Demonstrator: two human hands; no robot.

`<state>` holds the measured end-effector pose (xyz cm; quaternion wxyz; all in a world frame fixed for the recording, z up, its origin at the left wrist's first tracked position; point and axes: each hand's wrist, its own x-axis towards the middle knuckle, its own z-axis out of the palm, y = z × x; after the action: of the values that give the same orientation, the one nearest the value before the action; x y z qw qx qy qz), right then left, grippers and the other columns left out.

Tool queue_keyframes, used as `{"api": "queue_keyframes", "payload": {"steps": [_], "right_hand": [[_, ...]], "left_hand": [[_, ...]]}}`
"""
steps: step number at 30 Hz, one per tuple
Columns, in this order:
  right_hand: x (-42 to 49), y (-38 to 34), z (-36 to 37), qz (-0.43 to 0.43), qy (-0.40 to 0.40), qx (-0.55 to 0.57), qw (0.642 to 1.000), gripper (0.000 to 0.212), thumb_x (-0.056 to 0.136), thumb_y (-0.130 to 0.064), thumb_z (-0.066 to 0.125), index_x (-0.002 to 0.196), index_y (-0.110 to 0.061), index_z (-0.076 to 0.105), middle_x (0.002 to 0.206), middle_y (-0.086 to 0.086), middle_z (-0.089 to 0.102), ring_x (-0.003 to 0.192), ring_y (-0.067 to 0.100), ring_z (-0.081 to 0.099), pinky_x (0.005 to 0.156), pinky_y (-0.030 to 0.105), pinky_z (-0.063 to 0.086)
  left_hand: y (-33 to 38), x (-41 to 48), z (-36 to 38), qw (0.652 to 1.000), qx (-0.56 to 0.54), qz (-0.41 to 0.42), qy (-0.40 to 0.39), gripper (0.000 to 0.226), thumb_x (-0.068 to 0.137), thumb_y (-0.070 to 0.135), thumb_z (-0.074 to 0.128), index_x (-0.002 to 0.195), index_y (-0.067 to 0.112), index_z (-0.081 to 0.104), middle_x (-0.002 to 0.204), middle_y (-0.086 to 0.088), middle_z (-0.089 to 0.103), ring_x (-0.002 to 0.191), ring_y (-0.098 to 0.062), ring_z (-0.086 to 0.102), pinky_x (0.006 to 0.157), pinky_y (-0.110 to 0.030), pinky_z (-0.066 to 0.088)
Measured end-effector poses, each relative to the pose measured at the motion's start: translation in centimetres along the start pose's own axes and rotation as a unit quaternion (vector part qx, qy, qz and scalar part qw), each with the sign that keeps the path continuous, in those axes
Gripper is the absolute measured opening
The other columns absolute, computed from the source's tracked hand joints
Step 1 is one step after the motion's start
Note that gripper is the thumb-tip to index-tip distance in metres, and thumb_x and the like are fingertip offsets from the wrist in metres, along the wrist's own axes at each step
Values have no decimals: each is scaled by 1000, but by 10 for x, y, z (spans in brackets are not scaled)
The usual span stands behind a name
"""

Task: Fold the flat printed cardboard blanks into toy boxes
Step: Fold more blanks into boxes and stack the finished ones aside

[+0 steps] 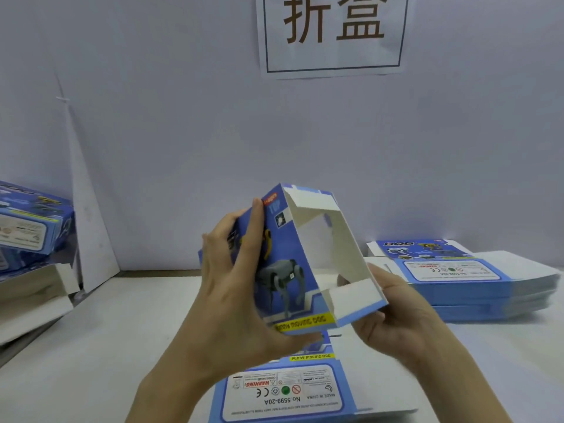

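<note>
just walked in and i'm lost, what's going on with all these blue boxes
A person holds a half-formed toy dog box above the table. The left hand grips its printed front; the right hand holds its lower right corner. It is opened into a sleeve, white inside showing, ends not closed. One flat blank lies under it, a stack of blanks sits at right, folded boxes at left.
</note>
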<state>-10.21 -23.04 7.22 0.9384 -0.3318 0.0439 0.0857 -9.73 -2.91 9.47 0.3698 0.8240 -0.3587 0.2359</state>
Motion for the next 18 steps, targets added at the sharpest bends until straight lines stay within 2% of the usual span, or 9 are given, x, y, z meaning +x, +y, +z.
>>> {"api": "queue_keyframes", "payload": {"steps": [2,4,6,8,10,12,16,18], "right_hand": [[4,-4,0,-124,117,-8,985,37,50,-12,84,85,-9,70,74,6,74,55,14,67,38,13,44],[3,-6,-3,-224,166,-46,959,21,70,-16,75,90,-12,68,77,3,75,57,11,69,40,16,49],[2,-6,-7,-295,167,-138,931,17,81,-18,70,98,-13,69,85,2,76,66,9,70,48,20,53],[-1,-6,-8,-360,181,-206,892,17,85,-21,69,102,-20,70,88,-3,74,70,7,69,52,25,55],[-2,-9,-8,-409,180,-231,864,19,85,-19,68,102,-28,71,89,-9,73,74,7,68,55,29,57],[-2,-8,-6,-438,172,-238,849,25,86,-16,67,103,-34,72,94,-13,74,78,6,68,62,31,58],[-2,-1,-4,-493,167,-278,807,35,92,-7,60,103,-38,71,99,-23,72,82,-6,64,67,12,52],[0,0,-6,-499,175,-302,794,35,95,-9,57,102,-40,70,98,-28,70,82,-8,62,66,14,51]], "left_hand": [[-18,-7,-5,997,72,11,22,131,46,78,74,151,37,7,143,10,19,135,-18,27,111,-43,35],[-23,-5,-4,990,130,15,54,124,48,83,63,152,39,13,145,6,25,134,-21,30,108,-60,31],[-22,-3,-4,989,141,5,51,121,48,83,61,151,42,13,144,4,28,131,-20,30,107,-62,30],[-20,-4,-4,990,132,-7,42,121,48,81,61,151,42,11,144,4,29,130,-19,28,111,-61,25],[-18,-5,-5,992,124,-15,31,116,48,81,59,146,45,10,146,4,29,131,-18,27,114,-59,20],[-17,-5,-6,992,122,-8,37,113,49,80,59,145,46,11,145,4,29,130,-17,27,112,-60,23],[-17,-5,-2,993,113,3,43,114,50,78,63,147,47,12,141,7,29,131,-13,28,107,-60,33],[-17,-5,0,993,114,-2,38,115,50,79,63,147,47,12,141,7,27,133,-16,28,107,-59,34]]}}
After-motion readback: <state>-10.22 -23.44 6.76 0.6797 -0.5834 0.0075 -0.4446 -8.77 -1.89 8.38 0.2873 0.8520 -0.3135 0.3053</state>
